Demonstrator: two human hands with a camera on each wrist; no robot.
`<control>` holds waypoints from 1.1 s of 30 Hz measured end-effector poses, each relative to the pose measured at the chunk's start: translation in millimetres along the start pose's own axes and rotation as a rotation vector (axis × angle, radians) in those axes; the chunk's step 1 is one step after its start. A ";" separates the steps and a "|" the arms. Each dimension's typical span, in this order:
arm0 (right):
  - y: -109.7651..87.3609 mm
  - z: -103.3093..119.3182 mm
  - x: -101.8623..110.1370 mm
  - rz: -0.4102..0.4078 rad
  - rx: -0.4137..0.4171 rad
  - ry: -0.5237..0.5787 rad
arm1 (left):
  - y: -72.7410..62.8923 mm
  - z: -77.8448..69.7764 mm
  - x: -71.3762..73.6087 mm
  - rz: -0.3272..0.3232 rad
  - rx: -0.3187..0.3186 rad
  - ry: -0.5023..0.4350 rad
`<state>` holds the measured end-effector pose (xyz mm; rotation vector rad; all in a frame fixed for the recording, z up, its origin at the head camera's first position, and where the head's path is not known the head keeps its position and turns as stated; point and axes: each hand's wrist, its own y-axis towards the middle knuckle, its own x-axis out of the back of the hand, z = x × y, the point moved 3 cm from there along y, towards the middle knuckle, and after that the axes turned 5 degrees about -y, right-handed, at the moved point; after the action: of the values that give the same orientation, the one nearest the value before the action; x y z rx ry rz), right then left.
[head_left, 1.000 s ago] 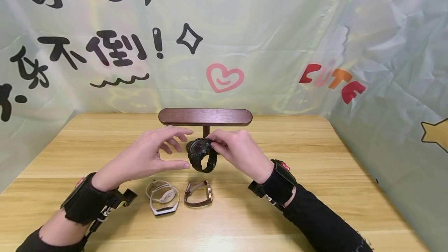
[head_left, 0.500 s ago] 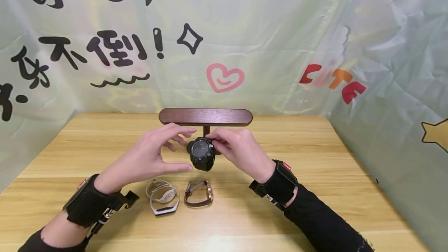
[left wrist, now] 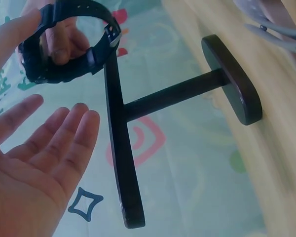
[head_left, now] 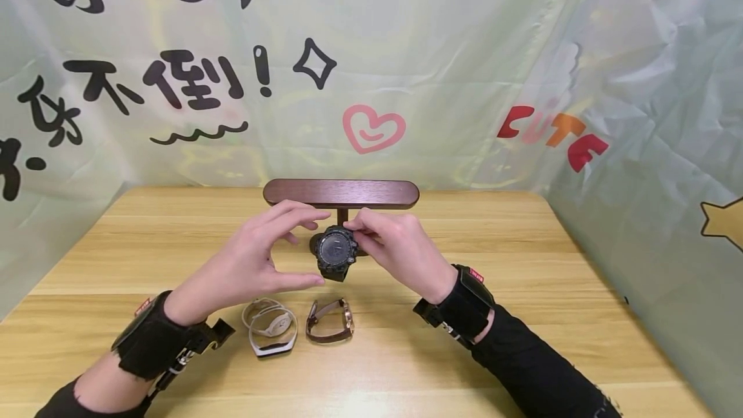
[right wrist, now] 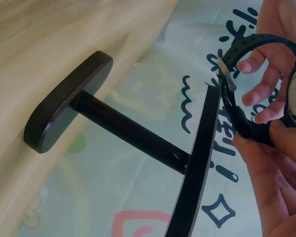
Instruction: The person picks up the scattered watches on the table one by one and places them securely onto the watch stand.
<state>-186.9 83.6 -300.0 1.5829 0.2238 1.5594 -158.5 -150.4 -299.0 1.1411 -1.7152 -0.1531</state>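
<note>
A black wristwatch (head_left: pixel 335 249), its strap buckled into a loop, hangs in front of the dark wooden T-shaped stand (head_left: pixel 341 193) in the head view. Its dial faces the head camera. My right hand (head_left: pixel 400 249) pinches the watch at its right side between thumb and fingers; the right wrist view shows the strap loop (right wrist: pixel 254 39) and the metal case back. Around the watch's left side my left hand (head_left: pixel 249 253) is spread, fingers extended above and thumb below. In the left wrist view the thumb comes close to the watch (left wrist: pixel 64 74); whether it touches I cannot tell.
On the wooden table (head_left: pixel 493 353) nearer the camera lie white wristbands (head_left: pixel 273 328) and, beside them, a brown-strapped watch (head_left: pixel 329 322). A printed cloth (head_left: pixel 453 69) hangs behind and to the right of the table.
The watch has turned so its dial faces the head camera, and its loop is no longer seen from the side there. My left hand has shifted slightly right, closer to it.
</note>
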 end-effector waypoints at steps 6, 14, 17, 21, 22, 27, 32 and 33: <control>-0.6 0.2 0.4 -0.014 0.010 0.008 | 0.9 -1.3 -4.8 -0.012 -0.043 -0.011; -1.0 1.9 1.5 -0.035 0.033 -0.005 | 0.9 -2.9 -8.8 -0.018 -0.063 -0.010; -1.2 1.8 1.9 -0.042 0.035 -0.007 | 0.7 -3.7 -9.5 -0.024 -0.066 -0.004; -0.6 1.9 2.0 -0.040 0.038 -0.006 | 0.6 -4.1 -10.2 -0.030 -0.071 0.000; -0.4 1.9 2.0 -0.039 0.039 -0.004 | 0.7 -4.1 -10.3 -0.031 -0.072 0.000; 0.0 0.2 1.9 -0.031 0.047 0.006 | 1.3 -3.8 -10.1 -0.029 -0.085 -0.004; 0.9 -1.7 3.7 -0.041 0.059 -0.027 | 1.3 -2.1 -8.4 -0.030 -0.083 -0.012; 1.1 -2.0 4.0 -0.043 0.061 -0.031 | 1.2 -1.7 -8.1 -0.030 -0.083 -0.012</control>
<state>-188.4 86.5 -296.7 1.6377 0.2887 1.5064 -157.7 -143.0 -302.9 1.1073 -1.6875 -0.2478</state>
